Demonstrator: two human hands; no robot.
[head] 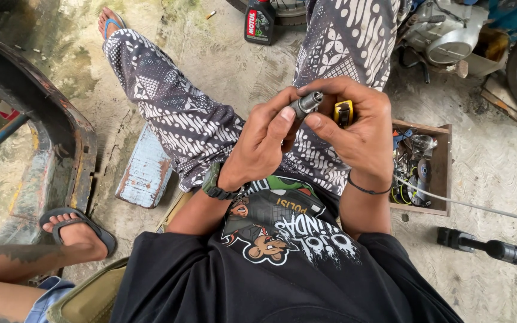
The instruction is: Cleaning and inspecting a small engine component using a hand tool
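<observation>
Holding a small metal cylinder (306, 103) above the lap, the left hand (264, 143) pinches its body between thumb and fingers while the right hand (357, 128) grips its tip and clenches a yellow tool (343, 112) in the palm. Steadying both wrists and keeping the part over the lap seems wise; dropped, it would land on the gritty floor (222, 66) beside the parts box (429, 173).
</observation>
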